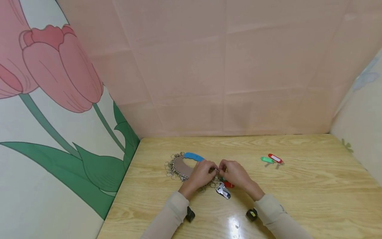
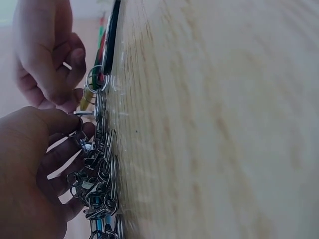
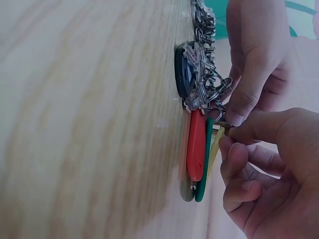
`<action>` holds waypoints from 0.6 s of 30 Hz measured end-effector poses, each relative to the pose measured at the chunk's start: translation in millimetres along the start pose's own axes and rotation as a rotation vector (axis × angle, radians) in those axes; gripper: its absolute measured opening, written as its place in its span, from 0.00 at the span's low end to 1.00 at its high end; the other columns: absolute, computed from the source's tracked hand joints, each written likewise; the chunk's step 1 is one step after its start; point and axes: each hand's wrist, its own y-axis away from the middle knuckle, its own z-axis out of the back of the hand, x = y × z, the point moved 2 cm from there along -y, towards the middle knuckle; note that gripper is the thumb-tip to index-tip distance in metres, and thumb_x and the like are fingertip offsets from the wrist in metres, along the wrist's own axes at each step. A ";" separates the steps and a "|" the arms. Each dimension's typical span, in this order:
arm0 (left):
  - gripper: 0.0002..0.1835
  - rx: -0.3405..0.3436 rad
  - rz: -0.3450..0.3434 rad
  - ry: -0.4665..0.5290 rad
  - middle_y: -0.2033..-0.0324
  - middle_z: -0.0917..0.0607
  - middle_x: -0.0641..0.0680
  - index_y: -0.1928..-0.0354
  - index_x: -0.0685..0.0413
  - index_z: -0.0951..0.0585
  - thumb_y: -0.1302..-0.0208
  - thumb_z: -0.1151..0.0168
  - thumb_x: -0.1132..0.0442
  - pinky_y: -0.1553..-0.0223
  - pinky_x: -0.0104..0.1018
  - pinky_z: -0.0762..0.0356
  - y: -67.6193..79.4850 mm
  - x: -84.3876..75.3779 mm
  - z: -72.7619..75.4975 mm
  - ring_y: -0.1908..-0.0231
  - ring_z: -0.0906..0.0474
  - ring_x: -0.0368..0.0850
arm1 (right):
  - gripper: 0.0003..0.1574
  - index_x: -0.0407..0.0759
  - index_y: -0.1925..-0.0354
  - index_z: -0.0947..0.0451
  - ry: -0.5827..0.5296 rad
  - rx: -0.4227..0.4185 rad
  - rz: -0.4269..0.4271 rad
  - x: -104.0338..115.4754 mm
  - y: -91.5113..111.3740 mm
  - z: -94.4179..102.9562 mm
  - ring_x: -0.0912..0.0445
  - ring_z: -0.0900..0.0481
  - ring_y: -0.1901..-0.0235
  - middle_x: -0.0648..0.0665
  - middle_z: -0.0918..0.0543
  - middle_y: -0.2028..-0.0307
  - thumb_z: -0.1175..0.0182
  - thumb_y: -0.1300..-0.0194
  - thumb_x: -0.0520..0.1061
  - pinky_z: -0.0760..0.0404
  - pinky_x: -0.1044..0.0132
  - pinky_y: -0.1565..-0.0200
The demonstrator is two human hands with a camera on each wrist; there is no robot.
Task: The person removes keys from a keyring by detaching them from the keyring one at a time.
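Observation:
A curved holder (image 1: pixel 182 166), pinkish-brown with a blue section (image 1: pixel 193 156), lies on the table, its edge lined with many metal rings (image 1: pixel 171 167). My left hand (image 1: pixel 203 173) is over its right end; thumb and forefinger pinch a small metal ring (image 2: pixel 79 125). Facing it, my right hand (image 1: pixel 235 173) pinches at the same ring with thumb and forefinger, beside a yellow key tag (image 3: pixel 215 152). Below the hands hang a red key tag (image 3: pixel 196 147), a green key tag (image 3: pixel 204 169) and silver keys (image 1: pixel 221 188), one black-headed. Fingertips partly hide the ring.
A green key tag (image 1: pixel 267 160) and a red key tag (image 1: pixel 275 158) with keys lie apart to the right on the wooden table (image 1: pixel 313 186). A pink cloth wall (image 1: pixel 223 83) stands behind the table, and a tulip-printed panel (image 1: pixel 59 126) stands along its left.

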 end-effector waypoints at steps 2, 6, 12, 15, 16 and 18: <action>0.08 -0.001 -0.003 -0.003 0.57 0.08 0.42 0.53 0.43 0.08 0.24 0.35 0.59 0.44 0.41 0.23 0.1 0.2 -0.1 0.57 0.20 0.37 | 0.03 0.43 0.64 0.17 -0.011 0.005 -0.007 -0.6 -0.2 -0.6 0.63 0.24 0.78 0.53 0.15 0.73 0.31 0.33 0.38 0.25 0.69 0.75; 0.08 -0.002 -0.008 -0.006 0.58 0.08 0.42 0.53 0.43 0.08 0.24 0.34 0.59 0.45 0.40 0.23 0.1 0.1 -0.4 0.57 0.20 0.37 | 0.03 0.43 0.64 0.17 -0.023 0.005 -0.010 -0.5 0.5 -1.0 0.63 0.24 0.78 0.52 0.15 0.73 0.32 0.32 0.38 0.26 0.69 0.76; 0.08 -0.003 -0.015 -0.013 0.58 0.08 0.42 0.53 0.44 0.08 0.24 0.34 0.58 0.47 0.39 0.22 -0.2 0.4 -0.4 0.57 0.19 0.38 | 0.04 0.44 0.64 0.18 -0.019 -0.010 -0.034 1.2 1.2 0.2 0.63 0.23 0.79 0.51 0.15 0.72 0.32 0.32 0.38 0.26 0.69 0.76; 0.08 -0.002 -0.018 -0.018 0.58 0.08 0.42 0.54 0.44 0.08 0.24 0.34 0.58 0.47 0.38 0.22 -0.1 0.7 -0.7 0.57 0.18 0.38 | 0.03 0.45 0.63 0.18 -0.010 -0.004 -0.050 1.6 1.0 0.4 0.62 0.23 0.79 0.51 0.15 0.72 0.32 0.31 0.39 0.26 0.68 0.76; 0.08 -0.002 -0.019 -0.019 0.58 0.08 0.42 0.54 0.44 0.08 0.24 0.34 0.58 0.47 0.38 0.22 -0.1 0.7 -0.7 0.57 0.18 0.38 | 0.04 0.45 0.63 0.18 -0.009 -0.001 -0.058 1.7 0.9 0.5 0.62 0.23 0.79 0.51 0.15 0.71 0.31 0.31 0.39 0.26 0.68 0.76; 0.08 -0.003 -0.021 -0.023 0.58 0.08 0.42 0.54 0.44 0.08 0.24 0.34 0.58 0.47 0.38 0.23 -0.2 0.9 -1.2 0.57 0.19 0.38 | 0.04 0.45 0.62 0.18 0.004 0.002 -0.059 1.7 0.9 0.4 0.62 0.23 0.79 0.51 0.15 0.71 0.31 0.31 0.40 0.26 0.67 0.76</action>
